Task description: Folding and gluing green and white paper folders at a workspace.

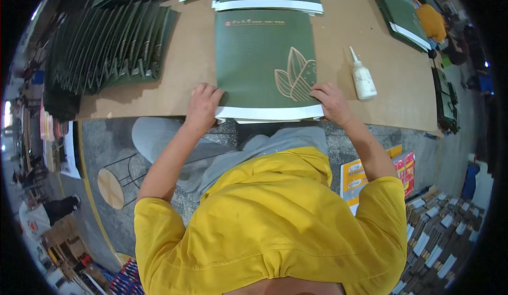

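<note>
A flat green paper bag [259, 62], printed with a gold leaf outline, lies in front of me at the table's near edge. Its near end shows a white strip [264, 113], with more white layers peeking out below. My left hand [203, 104] grips the bag's left edge near that strip, fingers curled. On the opposite edge my right hand [330, 100] pinches the bag beside the leaf print. To the right of it stands or lies a whitish squeeze bottle [363, 80] with a pointed nozzle, apart from my hand.
More green pieces with white strips [267, 4] overlap beyond the bag. Many dark green folded bags [114, 46] are packed in a row at left. Another green stack [399, 17] lies at far right on the brown tabletop [391, 104]. A round stool [111, 188] stands at lower left.
</note>
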Demonstrator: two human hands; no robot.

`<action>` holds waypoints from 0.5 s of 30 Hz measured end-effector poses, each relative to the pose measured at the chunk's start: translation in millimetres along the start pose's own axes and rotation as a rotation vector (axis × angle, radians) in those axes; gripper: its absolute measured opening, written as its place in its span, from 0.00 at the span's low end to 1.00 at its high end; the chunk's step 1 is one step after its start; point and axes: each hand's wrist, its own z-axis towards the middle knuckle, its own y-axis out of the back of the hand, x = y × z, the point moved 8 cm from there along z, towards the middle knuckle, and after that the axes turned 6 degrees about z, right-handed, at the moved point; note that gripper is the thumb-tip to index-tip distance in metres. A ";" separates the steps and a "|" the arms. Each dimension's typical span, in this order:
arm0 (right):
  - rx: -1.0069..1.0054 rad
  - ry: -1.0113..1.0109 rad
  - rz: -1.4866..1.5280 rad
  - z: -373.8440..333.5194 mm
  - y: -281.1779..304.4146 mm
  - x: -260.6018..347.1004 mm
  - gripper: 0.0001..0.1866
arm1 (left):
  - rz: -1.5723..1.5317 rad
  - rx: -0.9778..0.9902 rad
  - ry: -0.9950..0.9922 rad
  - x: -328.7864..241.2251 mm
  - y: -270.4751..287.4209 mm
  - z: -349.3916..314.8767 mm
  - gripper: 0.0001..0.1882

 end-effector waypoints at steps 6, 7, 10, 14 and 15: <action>-0.011 0.059 0.015 4.3 -0.9 8.1 0.15 | -0.032 0.105 0.038 4.7 5.5 4.9 0.17; -0.011 0.057 0.014 4.3 -0.9 7.2 0.15 | -0.033 0.106 0.036 4.6 3.9 5.1 0.17; -0.037 0.075 0.037 4.8 -0.4 6.7 0.13 | -0.012 0.036 0.031 5.8 3.8 1.8 0.15; 0.034 -0.005 0.061 6.9 1.2 -1.8 0.12 | -0.074 0.036 0.075 16.9 -1.6 3.4 0.13; 0.071 -0.024 0.059 8.3 1.2 -3.9 0.12 | -0.104 0.036 0.061 17.6 -1.8 5.4 0.13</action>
